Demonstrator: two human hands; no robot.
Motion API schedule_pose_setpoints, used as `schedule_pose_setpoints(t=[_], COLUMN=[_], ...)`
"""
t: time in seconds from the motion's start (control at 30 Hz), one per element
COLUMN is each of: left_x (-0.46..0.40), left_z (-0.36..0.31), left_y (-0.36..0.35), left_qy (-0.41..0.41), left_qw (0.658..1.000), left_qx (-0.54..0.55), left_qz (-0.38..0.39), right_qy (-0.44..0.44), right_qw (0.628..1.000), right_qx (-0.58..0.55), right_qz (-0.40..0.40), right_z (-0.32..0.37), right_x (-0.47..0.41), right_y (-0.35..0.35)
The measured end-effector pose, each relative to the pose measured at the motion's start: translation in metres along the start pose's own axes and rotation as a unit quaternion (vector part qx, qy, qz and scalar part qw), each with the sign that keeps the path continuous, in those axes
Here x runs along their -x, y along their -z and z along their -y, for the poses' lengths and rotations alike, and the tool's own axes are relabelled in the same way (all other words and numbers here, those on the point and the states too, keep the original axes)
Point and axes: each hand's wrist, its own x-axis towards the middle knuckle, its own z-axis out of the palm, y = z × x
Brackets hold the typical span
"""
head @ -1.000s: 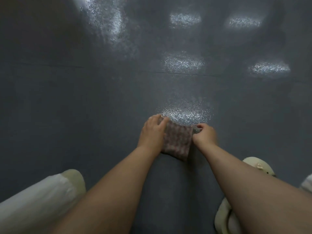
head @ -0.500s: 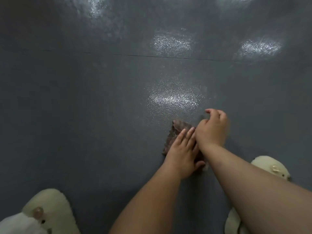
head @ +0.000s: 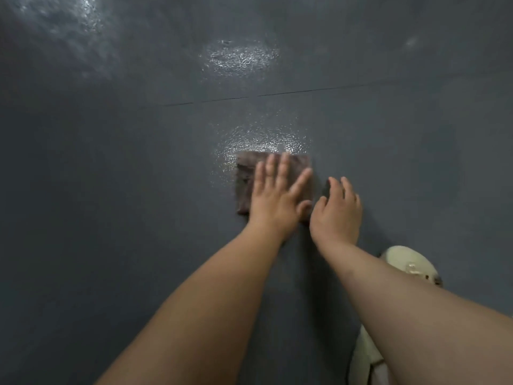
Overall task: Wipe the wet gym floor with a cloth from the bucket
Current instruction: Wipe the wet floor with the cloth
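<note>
A brownish folded cloth [head: 245, 179] lies flat on the dark grey gym floor [head: 111, 190], just below a shiny wet patch [head: 263, 140]. My left hand [head: 277, 195] presses flat on the cloth with straight, spread fingers. My right hand [head: 337, 209] hovers or rests beside the cloth's right edge, fingers loosely bent, holding nothing. No bucket is in view.
A cream slipper [head: 410, 268] is at the lower right, under my right forearm. A thin seam [head: 277, 94] crosses the floor beyond the cloth. More glossy reflections [head: 238, 56] shine farther ahead and at the top left.
The cloth now lies spread flat under my left palm instead of bunched between both hands. My right hand has come off it to the right. The view shifted forward.
</note>
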Motion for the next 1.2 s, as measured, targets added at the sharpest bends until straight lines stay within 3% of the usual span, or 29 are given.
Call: schedule_pose_setpoints(t=[0.1,0.2,0.37,0.47,0.67,0.8,0.9,1.03,1.2], left_x=[-0.025,-0.035,-0.027,0.006,0.121,0.146,0.121,0.099,0.114], left_z=[-0.004,0.015,0.083,0.155,0.296,0.313,0.293,0.276,0.305], left_y=[0.006,0.014,0.027,0.031,0.02,0.012,0.014,0.02,0.024], left_qy=[-0.107,-0.1,0.072,0.185,0.416,0.502,0.497,0.389,0.367], left_qw=[0.993,0.992,0.997,0.983,0.909,0.863,0.861,0.916,0.927], left_qx=[-0.053,-0.075,-0.029,-0.005,0.033,0.049,0.092,0.092,0.073], left_qz=[0.009,0.016,0.013,0.002,-0.003,-0.024,-0.051,-0.03,-0.02], right_qy=[-0.045,-0.064,0.076,0.198,0.358,0.373,0.354,0.35,0.349], right_qw=[0.998,0.997,0.996,0.971,0.899,0.884,0.891,0.902,0.897], right_qx=[-0.034,-0.027,0.023,0.073,0.133,0.163,0.163,0.139,0.178], right_qz=[-0.022,-0.038,0.036,0.116,0.215,0.23,0.233,0.211,0.205], right_z=[0.006,0.028,0.086,0.129,0.2,0.22,0.222,0.221,0.222], right_x=[-0.002,-0.003,0.014,0.036,0.085,0.108,0.113,0.117,0.115], right_y=[-0.002,-0.002,-0.016,-0.031,-0.062,-0.076,-0.083,-0.088,-0.089])
